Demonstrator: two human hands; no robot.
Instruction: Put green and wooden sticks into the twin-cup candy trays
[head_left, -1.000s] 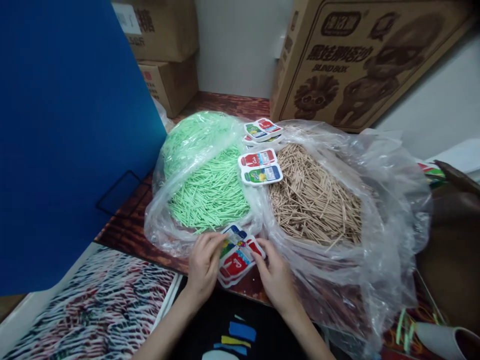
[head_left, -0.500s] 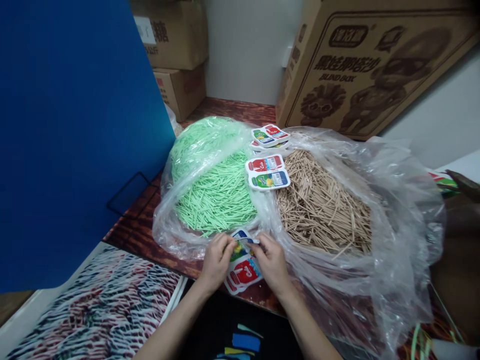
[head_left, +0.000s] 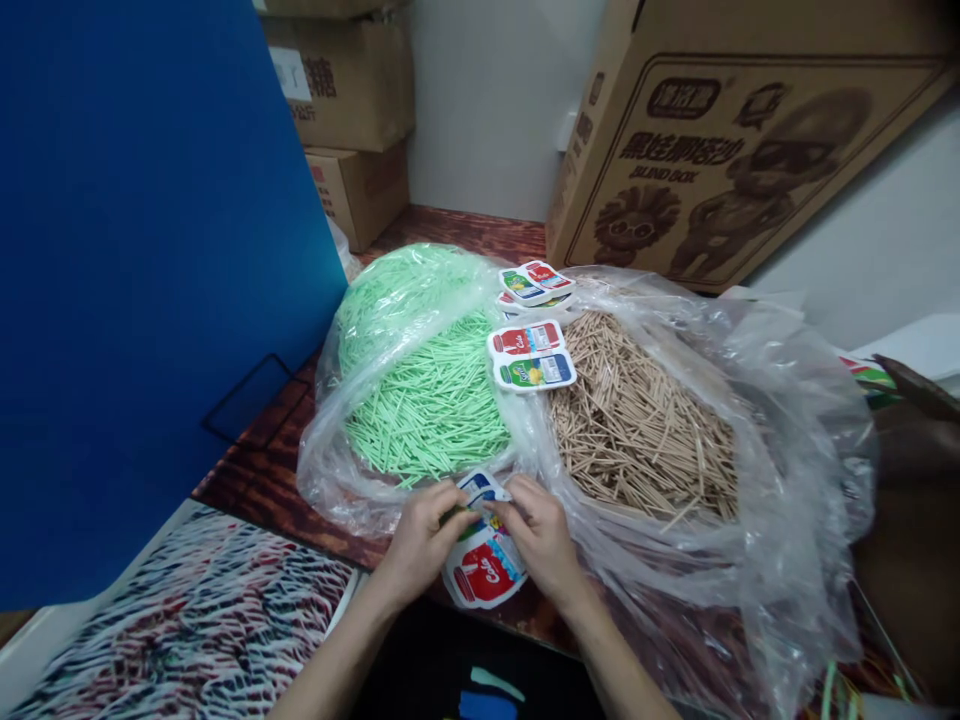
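My left hand (head_left: pixel 421 540) and my right hand (head_left: pixel 546 538) face each other at the table's front edge, fingers pinched. Between them is a die-cut packet (head_left: pixel 489 572) printed with a red Cola bottle and a green and blue bottle. Both hands pinch it at its upper part; the fingertips partly cover the green print, and what exactly they grip there is hard to see. Just beyond lie a clear bag of light green sticks (head_left: pixel 427 400) and, to its right, a clear bag of brown sticks (head_left: pixel 645 430). Similar packets (head_left: pixel 531 357) rest between the bags.
A blue panel (head_left: pixel 150 280) stands at the left with a black wire stand (head_left: pixel 255 400) by it. Cardboard boxes (head_left: pixel 352 90) are stacked at the back, and a large carton (head_left: pixel 705 170) leans at back right. Striped packets (head_left: pixel 202 610) fill the lower left.
The view has shifted slightly. My hands keep hold of the packet, and my fingers have moved a little at its upper part, with the right fingertips turned further inward.
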